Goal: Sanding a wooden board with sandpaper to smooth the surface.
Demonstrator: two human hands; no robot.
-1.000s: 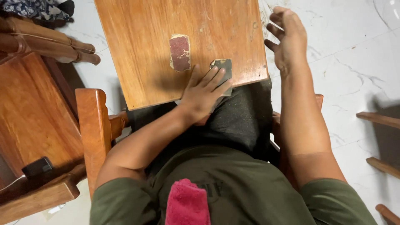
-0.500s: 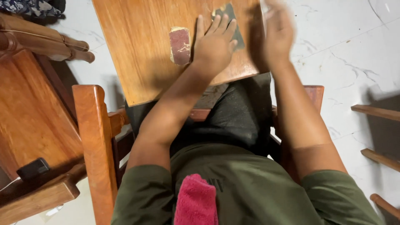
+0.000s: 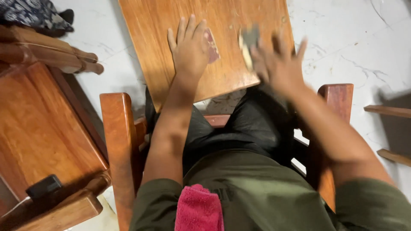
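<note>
A wooden board (image 3: 150, 38) rests across my lap, tilted over my dark trousers. My left hand (image 3: 188, 49) lies flat on it, fingers together, covering part of a small reddish sandpaper piece (image 3: 212, 45). My right hand (image 3: 278, 64) is blurred by motion, fingers spread. Its fingertips are at a small grey pad (image 3: 248, 42) lying on the board. The blur hides whether the hand grips the pad.
I sit in a wooden chair with armrests on my left (image 3: 115, 137) and right (image 3: 338, 98). A wooden seat (image 3: 38, 128) with a small black object (image 3: 43, 186) stands left. A pink cloth (image 3: 199, 209) lies on my shirt. Wooden slats (image 3: 389, 111) lie on the white floor.
My left hand slid from the grey pad up the board and now rests on the reddish sandpaper. My right hand came down from the floor side onto the board by the pad.
</note>
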